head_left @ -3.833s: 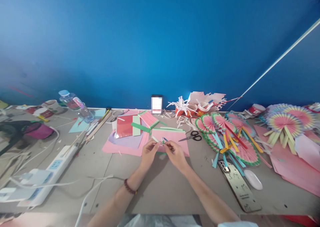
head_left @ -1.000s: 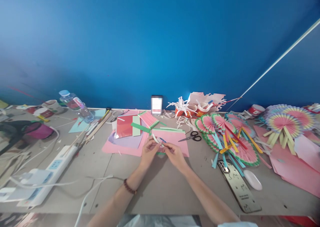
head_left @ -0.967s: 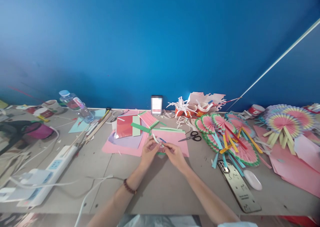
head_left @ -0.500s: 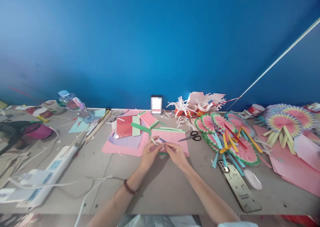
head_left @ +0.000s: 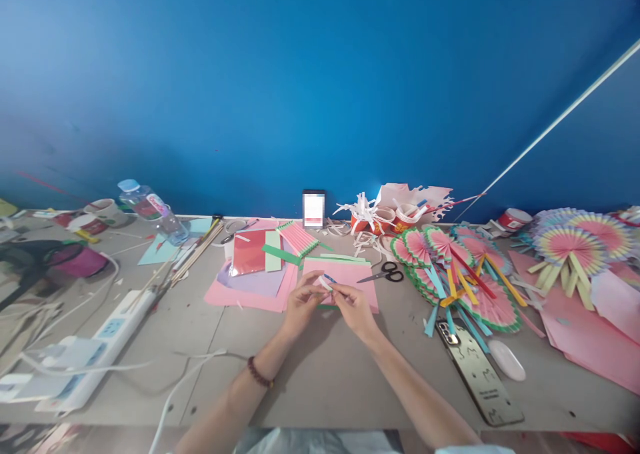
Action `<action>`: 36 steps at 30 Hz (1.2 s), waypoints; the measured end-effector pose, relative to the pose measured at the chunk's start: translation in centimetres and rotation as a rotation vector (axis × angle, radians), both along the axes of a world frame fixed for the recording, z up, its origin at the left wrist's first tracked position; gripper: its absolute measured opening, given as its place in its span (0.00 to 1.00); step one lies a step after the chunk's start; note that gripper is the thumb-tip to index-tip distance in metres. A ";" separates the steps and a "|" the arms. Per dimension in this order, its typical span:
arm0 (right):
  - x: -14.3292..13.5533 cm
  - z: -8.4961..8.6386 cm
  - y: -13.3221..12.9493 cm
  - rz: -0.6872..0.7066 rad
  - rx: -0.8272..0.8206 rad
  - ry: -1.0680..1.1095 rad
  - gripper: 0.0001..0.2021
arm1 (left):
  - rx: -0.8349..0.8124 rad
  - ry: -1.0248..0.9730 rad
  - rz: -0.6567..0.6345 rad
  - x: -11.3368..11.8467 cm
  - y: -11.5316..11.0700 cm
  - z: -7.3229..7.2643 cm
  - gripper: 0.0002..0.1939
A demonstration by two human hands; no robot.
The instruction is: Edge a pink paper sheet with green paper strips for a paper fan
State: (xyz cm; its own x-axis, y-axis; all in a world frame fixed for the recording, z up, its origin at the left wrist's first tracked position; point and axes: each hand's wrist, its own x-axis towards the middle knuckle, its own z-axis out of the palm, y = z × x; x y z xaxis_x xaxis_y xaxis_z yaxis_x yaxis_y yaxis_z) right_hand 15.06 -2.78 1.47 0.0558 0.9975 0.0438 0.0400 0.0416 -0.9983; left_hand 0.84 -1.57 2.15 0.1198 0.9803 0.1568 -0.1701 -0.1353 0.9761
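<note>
My left hand (head_left: pixel 301 302) and my right hand (head_left: pixel 354 307) meet over the pink sheet (head_left: pixel 345 275) in the middle of the table. Between their pinched fingertips is a small white strip (head_left: pixel 325 283), a narrow curved band that looks like paper or tape. A little blue shows beside it, too small to name. Green-edged paper lies partly hidden under the fingers. Just left of my hands rest a pleated pink-and-green paper (head_left: pixel 297 239) and a green strip (head_left: pixel 281 255). Black scissors (head_left: pixel 391 272) lie to the right of my right hand.
Folded paper fans (head_left: pixel 453 254) and a phone (head_left: pixel 477 371) lie on the right. Cups of white strips (head_left: pixel 383 219) stand by the wall near a small screen (head_left: pixel 314 209). A power strip (head_left: pixel 103 347) with cables, and a tilted bottle (head_left: pixel 153 207), are on the left.
The white strip has swung from beside the left fingers to the gap between both hands. My fingers shifted slightly; both hands stay over the pink sheet.
</note>
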 end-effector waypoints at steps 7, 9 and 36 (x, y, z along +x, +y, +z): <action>-0.1 0.6 -0.7 -0.046 0.100 -0.213 0.13 | -0.025 -0.035 -0.085 -0.3 0.2 0.0 0.05; 0.6 0.6 -0.2 -0.104 0.131 -0.247 0.13 | -0.018 -0.066 -0.154 -0.3 0.0 0.3 0.06; 5.6 2.7 6.4 -0.095 0.375 -0.665 0.09 | -0.291 -0.162 -0.100 0.7 0.1 -0.5 0.19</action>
